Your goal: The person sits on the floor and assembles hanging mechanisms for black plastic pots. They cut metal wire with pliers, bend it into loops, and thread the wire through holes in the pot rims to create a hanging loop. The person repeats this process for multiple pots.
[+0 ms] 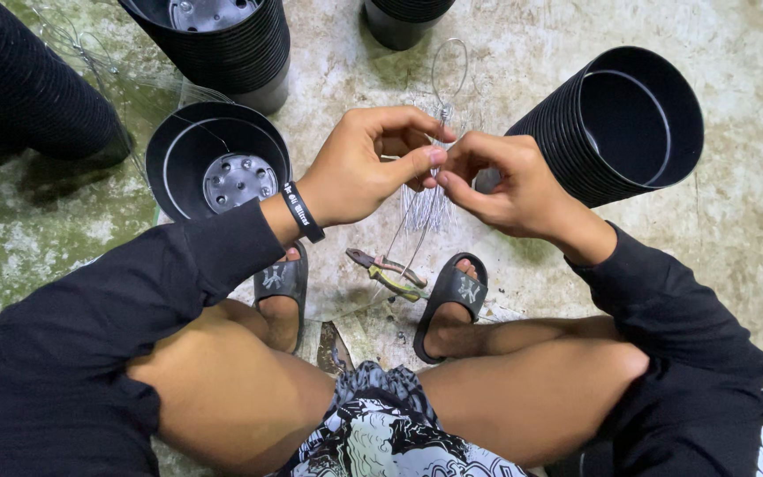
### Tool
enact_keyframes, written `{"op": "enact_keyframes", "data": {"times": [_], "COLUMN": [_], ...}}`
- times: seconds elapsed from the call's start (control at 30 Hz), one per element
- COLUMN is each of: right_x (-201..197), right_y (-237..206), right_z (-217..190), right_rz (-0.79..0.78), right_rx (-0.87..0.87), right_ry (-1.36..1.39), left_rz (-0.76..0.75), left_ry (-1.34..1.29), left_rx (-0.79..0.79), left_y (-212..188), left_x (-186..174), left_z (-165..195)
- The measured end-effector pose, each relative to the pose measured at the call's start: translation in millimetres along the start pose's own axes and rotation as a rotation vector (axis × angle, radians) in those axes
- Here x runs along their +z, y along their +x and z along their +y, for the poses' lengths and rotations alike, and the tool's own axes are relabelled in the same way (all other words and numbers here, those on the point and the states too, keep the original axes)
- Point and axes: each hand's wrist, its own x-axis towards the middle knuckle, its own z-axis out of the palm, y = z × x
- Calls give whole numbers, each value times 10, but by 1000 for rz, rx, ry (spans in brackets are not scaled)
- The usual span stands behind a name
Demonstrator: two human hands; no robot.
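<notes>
Above the stained concrete floor (735, 265), between the person's knees, both hands work a bundle of thin silvery wire (434, 190). The left hand (359, 168) is closed in a pinch, thumb pressed to forefinger on the wire just below its twisted neck. The right hand (501, 181) meets it fingertip to fingertip and pinches the same strands from the other side. The wire rises past the fingers into an upright loop and hangs below them as a loose fan of cut ends. By its look the wire is light, springy and thin, likely to kink where bent and to prick at the cut tips; the twisted neck appears the surest place to grip. On the floor beneath lie pliers with red and yellow handles (388, 269), near the black slide sandals (452, 296). A tilted stack of black plastic pots (615, 124) lies just right of the right hand; a single black pot with a grey perforated base (218, 159) stands left of the left wrist.
</notes>
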Motion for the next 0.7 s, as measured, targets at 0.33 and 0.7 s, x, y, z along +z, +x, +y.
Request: {"op": "enact_keyframes", "data": {"times": [0.33, 0.7], "right_x": [81, 21], "right_y": [-26, 58], "right_z": [3, 221], "right_rz": [170, -8], "right_rx": [127, 227], "right_ry": [143, 376], "left_rz": [55, 62], "left_ry": [395, 483], "left_rx": [163, 191], "left_y": [-7, 44], "left_x": [-12, -68], "left_z": [22, -58]}}
